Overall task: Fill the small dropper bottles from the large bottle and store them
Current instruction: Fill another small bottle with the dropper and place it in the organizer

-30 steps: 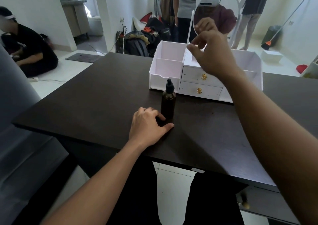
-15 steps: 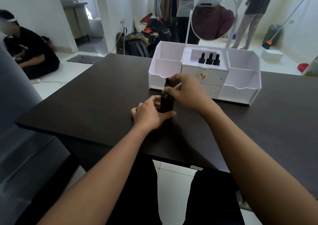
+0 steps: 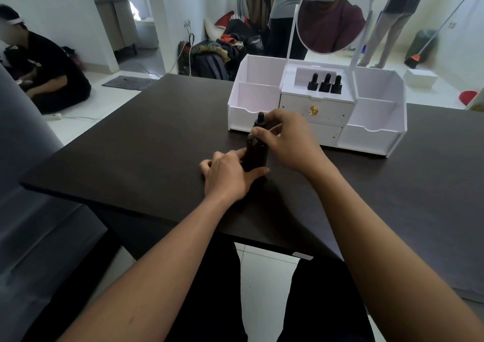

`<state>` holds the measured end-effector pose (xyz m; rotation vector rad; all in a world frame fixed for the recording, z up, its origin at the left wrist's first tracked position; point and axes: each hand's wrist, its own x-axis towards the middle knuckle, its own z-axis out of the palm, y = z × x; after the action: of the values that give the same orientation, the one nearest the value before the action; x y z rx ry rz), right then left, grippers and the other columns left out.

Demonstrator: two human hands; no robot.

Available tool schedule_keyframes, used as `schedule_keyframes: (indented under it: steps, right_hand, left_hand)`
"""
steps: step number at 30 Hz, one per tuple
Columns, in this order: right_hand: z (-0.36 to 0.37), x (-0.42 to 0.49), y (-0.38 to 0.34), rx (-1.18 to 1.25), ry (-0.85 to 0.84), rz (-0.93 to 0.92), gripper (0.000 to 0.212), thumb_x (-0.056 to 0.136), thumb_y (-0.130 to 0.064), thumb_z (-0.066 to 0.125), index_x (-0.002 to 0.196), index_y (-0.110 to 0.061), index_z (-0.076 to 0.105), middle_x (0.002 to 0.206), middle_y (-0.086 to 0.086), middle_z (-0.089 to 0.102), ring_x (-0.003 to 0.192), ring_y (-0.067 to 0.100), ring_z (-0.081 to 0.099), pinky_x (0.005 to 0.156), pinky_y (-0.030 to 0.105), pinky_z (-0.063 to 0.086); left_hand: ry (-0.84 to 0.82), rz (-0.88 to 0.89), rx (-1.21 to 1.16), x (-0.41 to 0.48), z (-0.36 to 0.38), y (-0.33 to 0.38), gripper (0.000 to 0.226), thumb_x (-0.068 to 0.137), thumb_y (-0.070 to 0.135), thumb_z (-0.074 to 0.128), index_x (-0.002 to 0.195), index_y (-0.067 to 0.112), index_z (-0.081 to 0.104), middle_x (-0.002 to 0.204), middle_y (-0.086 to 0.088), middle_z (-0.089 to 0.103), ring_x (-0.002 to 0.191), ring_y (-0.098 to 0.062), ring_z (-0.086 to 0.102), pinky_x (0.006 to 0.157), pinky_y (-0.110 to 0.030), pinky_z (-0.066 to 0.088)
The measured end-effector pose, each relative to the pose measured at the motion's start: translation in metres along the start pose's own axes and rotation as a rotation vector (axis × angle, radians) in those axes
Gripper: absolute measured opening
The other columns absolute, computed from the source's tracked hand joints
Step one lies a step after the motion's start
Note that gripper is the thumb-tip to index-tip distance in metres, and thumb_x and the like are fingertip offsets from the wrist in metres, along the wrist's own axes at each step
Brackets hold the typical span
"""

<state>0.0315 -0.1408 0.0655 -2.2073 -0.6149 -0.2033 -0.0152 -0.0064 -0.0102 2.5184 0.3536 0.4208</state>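
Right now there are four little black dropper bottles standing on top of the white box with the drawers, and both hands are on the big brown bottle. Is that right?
Not quite: the head view shows three little dropper bottles on top of the white box, not four. The rest holds: the left hand steadies the big brown bottle at its base and the right hand grips near its black dropper cap.

Left hand (image 3: 227, 174) low with fingers curled, right hand (image 3: 288, 139) pinching above it.

soft daylight floods in from the far doorway and bright floor, leaving the dark table (image 3: 131, 158) dim with a faint sheen. wide-angle distortion bows the edges; the forearms nearest the lens look slightly soft.
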Motion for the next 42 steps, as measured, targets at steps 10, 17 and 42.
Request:
schedule_keyframes:
  steps: [10,17,42]
  right_hand:
    - [0.007,-0.005,0.004,0.178,0.094,0.096,0.052,0.073,-0.047,0.088,0.107,-0.016,0.064,0.095,-0.001,0.068,0.088,0.013,0.067,0.075,0.027,0.057]
    - [0.005,-0.011,0.007,0.21,0.095,0.117,0.038,0.079,-0.041,0.085,0.092,-0.009,0.068,0.087,0.002,0.071,0.083,0.016,0.069,0.072,0.029,0.056]
    - [0.011,-0.015,0.003,0.269,0.1,0.189,0.035,0.075,-0.034,0.089,0.091,-0.015,0.064,0.09,0.004,0.073,0.087,0.02,0.072,0.081,0.042,0.061]
  left_hand:
    - [-0.003,0.021,0.017,0.001,0.0,0.0,0.062,0.075,0.076,0.058,0.126,0.04,0.06,0.113,0.012,0.067,0.115,-0.016,0.042,0.094,-0.036,0.026]
    - [0.0,0.02,0.034,-0.001,-0.001,0.002,0.059,0.076,0.074,0.059,0.126,0.041,0.06,0.115,0.01,0.066,0.115,-0.017,0.043,0.097,-0.038,0.027]
    - [0.001,0.019,0.054,-0.002,-0.002,0.002,0.057,0.077,0.073,0.058,0.125,0.042,0.06,0.116,0.009,0.065,0.113,-0.019,0.043,0.098,-0.04,0.029]
